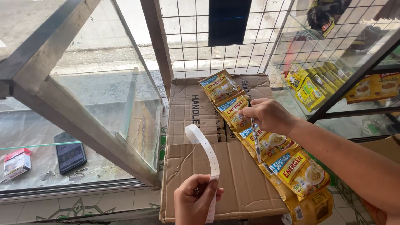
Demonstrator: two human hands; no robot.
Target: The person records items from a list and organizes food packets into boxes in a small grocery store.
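My left hand [195, 200] pinches a white perforated paper strip [205, 146] that curls upward over a flattened brown cardboard box [233, 183]. My right hand [271, 116] holds a dark pen [255, 137], tip pointing down, over a connected row of yellow drink-mix sachets [266, 146]. The sachet row lies diagonally across the box from its far middle to the near right edge.
A glass display case with a metal frame [83, 121] stands at left, holding a black phone [70, 152] and a small red-and-white box [16, 163]. More yellow sachets [310, 85] hang behind glass at right. A wire grid [200, 37] is behind the box.
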